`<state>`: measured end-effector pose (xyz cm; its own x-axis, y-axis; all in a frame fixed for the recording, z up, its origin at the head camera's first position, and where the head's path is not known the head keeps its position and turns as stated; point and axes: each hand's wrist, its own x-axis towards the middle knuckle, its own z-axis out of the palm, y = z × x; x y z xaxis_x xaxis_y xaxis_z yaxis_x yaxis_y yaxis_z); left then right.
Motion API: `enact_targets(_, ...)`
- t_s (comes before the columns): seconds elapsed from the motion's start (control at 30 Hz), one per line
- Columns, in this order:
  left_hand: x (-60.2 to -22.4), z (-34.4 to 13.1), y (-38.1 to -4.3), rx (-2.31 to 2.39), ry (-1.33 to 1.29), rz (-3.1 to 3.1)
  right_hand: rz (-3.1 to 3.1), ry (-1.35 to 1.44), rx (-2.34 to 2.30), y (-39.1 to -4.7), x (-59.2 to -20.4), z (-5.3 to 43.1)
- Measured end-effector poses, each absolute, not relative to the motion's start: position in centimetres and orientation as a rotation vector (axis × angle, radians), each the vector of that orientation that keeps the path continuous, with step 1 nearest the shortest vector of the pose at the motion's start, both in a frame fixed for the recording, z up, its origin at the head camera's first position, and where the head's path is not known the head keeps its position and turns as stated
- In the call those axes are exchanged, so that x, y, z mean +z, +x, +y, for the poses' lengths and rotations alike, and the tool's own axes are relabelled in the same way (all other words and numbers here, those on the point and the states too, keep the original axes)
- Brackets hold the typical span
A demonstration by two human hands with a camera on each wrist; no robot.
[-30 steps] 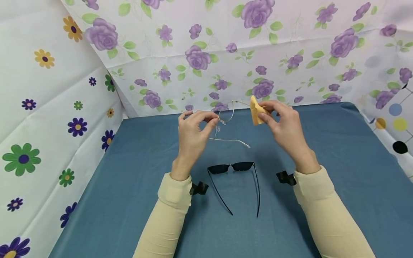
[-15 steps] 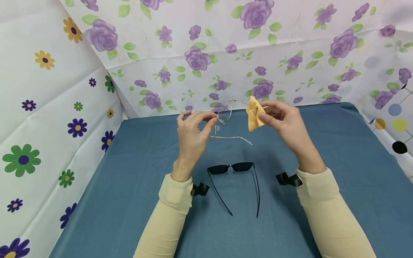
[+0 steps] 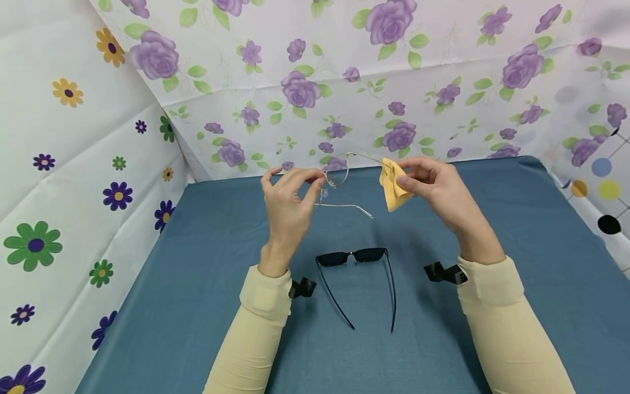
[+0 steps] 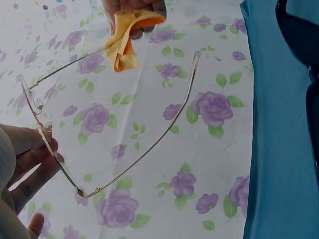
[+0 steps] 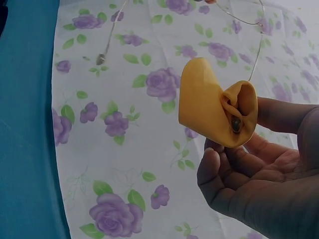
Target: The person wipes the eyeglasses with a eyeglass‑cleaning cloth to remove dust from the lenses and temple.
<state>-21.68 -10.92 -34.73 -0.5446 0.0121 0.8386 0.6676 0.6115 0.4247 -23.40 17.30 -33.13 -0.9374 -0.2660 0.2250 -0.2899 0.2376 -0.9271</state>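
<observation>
My left hand (image 3: 290,205) pinches a pair of thin gold-rimmed eyeglasses (image 3: 337,175) near the bridge, holding them above the table. Both temples are unfolded; the lower one (image 4: 167,130) hangs free. In my right hand (image 3: 440,191) is a small yellow cloth (image 3: 395,189), pinched between thumb and fingers. The cloth is folded round the end of the other temple, whose tip (image 5: 236,123) shows inside the fold in the right wrist view. Nearer to me, black sunglasses (image 3: 370,255) lie on the table between my forearms, temples spread, touched by neither hand.
A blue cloth covers the table (image 3: 197,306). Behind it rises a white sheet with purple flowers (image 3: 300,90), and another flowered sheet (image 3: 88,164) stands at the left. A small black device (image 3: 445,272) is worn on each wrist.
My left hand and the eyeglasses have shifted slightly left. The yellow cloth in my right hand has turned and spread downward along the temple's end. The sunglasses have stayed put.
</observation>
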Motion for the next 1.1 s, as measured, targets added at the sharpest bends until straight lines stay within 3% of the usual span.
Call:
enact_targets(0.8, -34.7, -11.3, -21.9, -0.994, -0.483, -1.964, -2.538, 0.509, 1.897, -23.6, -32.6, 19.0)
enact_targets(1.1, -34.8, -11.4, -22.2, -1.207, -0.341, -1.843, -2.575, 0.441, 1.445, -23.8, -33.5, 18.1)
